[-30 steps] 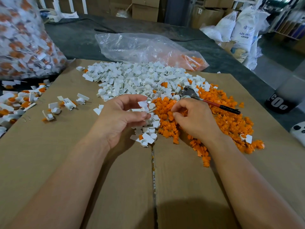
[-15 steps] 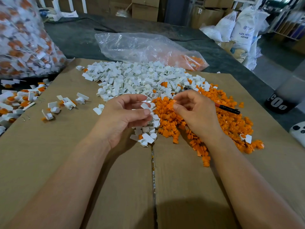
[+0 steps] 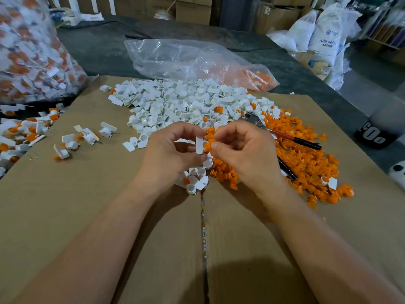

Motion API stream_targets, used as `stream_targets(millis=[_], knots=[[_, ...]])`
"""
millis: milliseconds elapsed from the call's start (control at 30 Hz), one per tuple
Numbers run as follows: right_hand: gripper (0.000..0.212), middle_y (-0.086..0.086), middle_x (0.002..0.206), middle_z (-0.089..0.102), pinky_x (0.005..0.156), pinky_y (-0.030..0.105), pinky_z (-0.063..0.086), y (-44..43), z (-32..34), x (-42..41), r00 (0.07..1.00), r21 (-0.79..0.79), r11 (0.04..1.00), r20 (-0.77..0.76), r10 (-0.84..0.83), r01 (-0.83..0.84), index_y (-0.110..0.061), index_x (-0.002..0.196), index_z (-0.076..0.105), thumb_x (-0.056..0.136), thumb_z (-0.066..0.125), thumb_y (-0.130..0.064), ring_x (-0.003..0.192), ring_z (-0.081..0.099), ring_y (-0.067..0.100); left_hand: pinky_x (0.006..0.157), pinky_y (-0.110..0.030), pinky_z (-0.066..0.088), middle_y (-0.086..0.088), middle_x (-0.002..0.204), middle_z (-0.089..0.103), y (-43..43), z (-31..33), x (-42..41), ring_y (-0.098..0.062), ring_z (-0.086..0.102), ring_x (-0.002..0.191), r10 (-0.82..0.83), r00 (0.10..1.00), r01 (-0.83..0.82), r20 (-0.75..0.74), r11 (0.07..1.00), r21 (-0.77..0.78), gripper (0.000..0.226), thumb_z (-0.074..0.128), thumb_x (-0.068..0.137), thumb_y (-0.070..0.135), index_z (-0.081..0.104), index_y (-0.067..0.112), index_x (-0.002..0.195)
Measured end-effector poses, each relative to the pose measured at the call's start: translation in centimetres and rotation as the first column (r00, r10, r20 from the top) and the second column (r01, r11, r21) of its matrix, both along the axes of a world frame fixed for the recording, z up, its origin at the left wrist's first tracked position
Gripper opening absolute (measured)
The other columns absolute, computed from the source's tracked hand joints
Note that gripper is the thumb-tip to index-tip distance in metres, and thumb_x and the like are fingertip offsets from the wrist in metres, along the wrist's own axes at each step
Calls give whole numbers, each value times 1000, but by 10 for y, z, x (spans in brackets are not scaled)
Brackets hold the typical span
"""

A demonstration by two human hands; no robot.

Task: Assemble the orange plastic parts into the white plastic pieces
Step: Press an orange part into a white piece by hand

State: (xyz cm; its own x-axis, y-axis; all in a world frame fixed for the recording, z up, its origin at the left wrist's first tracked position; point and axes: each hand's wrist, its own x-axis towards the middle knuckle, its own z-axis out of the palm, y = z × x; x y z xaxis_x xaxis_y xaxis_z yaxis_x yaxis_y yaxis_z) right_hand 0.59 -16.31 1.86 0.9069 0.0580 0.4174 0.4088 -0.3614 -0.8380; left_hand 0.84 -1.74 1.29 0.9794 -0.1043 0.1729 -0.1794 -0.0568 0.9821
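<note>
Warehouse boxes [image 3: 192, 9] and sacks [image 3: 324, 34] behind a dark bench [image 3: 98, 47], flattened cardboard [image 3: 109, 216] laid over it as a work mat. Heaped at far middle, white pieces [image 3: 179, 104]; spilled to the right, orange parts [image 3: 302, 159], side by side, probably to keep both stocks within one short reach. Raised above the near edge of both heaps: left hand [image 3: 168, 154], fingers [image 3: 186, 128] pinching one white piece [image 3: 199, 145], cup end turned rightward; right hand [image 3: 245, 150], fingers [image 3: 221, 130] pinching one orange part [image 3: 209, 144], touching that cup. Seemingly lined up for pressing in. Dropped at far left, finished pieces [image 3: 22, 132], clear of the stock. Parked on the orange heap, pliers [image 3: 285, 135], untouched.
</note>
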Motion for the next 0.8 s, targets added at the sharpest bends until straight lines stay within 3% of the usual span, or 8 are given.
stream_targets(millis=[300, 467, 800], knots=[[33, -13, 63, 59, 57, 17, 50, 5, -3, -1, 999, 0, 999, 32, -35, 35, -30, 68, 57, 75, 68, 1, 59, 57, 5, 51, -14, 49, -1, 74, 68, -2, -2, -1, -8, 65, 60, 37, 998, -42, 50, 995, 93, 35, 74, 67, -11, 63, 21, 76], [31, -9, 66, 61, 61, 27, 55, 6, -2, -1, 1000, 4, 1000, 6, -18, 18, -28, 68, 57, 76, 68, 1, 64, 63, 18, 50, -12, 47, -2, 78, 68, -2, -2, -1, -14, 66, 65, 74, 996, -78, 50, 993, 91, 34, 74, 67, -10, 63, 20, 78], [27, -12, 62, 59, 59, 20, 53, 6, -4, -1, 998, -12, 998, -29, -62, 62, -29, 70, 57, 77, 69, -6, 58, 58, 2, 51, -12, 48, 4, 70, 69, -4, -3, -2, -4, 66, 60, 128, 989, -135, 77, 986, 95, 33, 75, 69, -4, 64, 26, 78]])
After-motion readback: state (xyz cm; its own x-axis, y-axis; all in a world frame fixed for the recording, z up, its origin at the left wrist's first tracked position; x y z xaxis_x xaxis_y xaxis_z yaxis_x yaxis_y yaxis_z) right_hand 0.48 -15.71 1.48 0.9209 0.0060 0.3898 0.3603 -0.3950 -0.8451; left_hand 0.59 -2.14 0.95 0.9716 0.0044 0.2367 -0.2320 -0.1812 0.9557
